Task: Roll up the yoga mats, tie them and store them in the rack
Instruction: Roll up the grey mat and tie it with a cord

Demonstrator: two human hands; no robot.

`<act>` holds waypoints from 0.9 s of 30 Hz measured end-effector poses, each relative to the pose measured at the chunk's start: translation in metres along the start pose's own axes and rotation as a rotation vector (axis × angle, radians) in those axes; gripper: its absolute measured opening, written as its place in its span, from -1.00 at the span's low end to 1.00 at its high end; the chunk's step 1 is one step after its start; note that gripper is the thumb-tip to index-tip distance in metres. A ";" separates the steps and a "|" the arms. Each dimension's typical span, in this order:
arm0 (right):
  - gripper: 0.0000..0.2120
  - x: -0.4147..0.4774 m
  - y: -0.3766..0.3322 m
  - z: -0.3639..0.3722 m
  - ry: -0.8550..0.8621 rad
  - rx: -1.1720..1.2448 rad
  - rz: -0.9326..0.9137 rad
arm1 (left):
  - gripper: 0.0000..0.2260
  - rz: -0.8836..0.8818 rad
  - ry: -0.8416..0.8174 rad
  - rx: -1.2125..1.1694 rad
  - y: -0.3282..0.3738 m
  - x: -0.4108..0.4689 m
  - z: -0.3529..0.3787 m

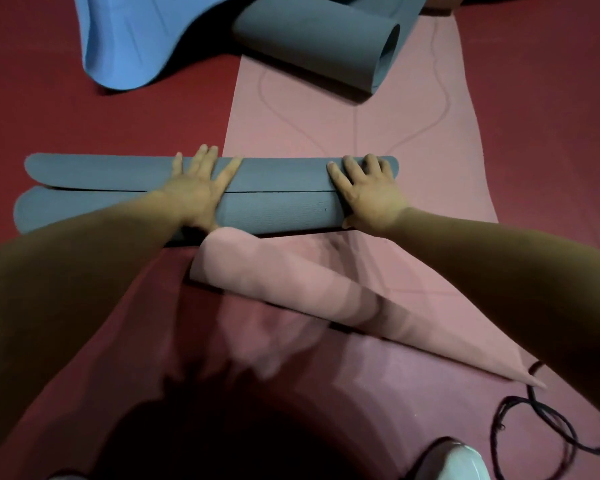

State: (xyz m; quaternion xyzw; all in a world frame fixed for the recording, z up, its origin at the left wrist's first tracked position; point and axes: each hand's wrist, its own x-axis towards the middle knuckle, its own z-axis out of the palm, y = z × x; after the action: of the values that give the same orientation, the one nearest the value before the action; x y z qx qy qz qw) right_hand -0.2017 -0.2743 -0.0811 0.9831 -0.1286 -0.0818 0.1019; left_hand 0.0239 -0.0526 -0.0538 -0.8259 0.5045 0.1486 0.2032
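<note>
Grey yoga mat (278, 188), loosely rolled, lies crosswise over the pink mat (343, 126) on the red floor (84, 119), with both hands spread flat on top, the left hand (198, 192) near its middle and the right hand (369, 194) at its right end.

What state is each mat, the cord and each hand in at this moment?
pink mat: spread flat, near end curled into a loose cone.
grey mat: rolled, untied, lying across the pink mat.
far grey roll: loosely rolled, untied, end open.
blue mat: rumpled, not rolled.
black cord: loose on the floor.
left hand: flat, pressing the grey mat.
right hand: flat, pressing the grey mat.
</note>
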 end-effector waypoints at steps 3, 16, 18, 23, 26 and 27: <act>0.07 0.002 0.002 -0.001 0.012 0.021 0.011 | 0.20 -0.048 0.109 0.054 0.009 0.003 0.017; -0.19 0.013 0.036 -0.147 0.361 -0.130 -0.064 | 0.11 -0.114 0.389 -0.044 -0.031 -0.052 -0.077; -0.22 0.009 0.043 -0.198 0.425 -0.140 -0.062 | 0.09 -0.148 0.469 -0.070 -0.042 -0.073 -0.108; -0.09 -0.027 0.055 -0.308 0.512 0.030 0.133 | 0.05 -0.219 0.607 -0.134 -0.058 -0.140 -0.174; -0.03 -0.058 0.074 -0.342 0.582 0.766 0.563 | 0.06 -0.256 0.617 -0.239 -0.056 -0.180 -0.192; 0.03 -0.066 0.074 -0.350 0.574 1.041 0.647 | 0.06 -0.259 0.598 -0.271 -0.051 -0.191 -0.194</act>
State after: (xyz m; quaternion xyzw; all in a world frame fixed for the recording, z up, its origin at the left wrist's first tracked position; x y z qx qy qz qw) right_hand -0.2168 -0.2640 0.2823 0.7986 -0.4070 0.2899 -0.3355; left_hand -0.0078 0.0219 0.2115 -0.9094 0.4085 -0.0612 -0.0479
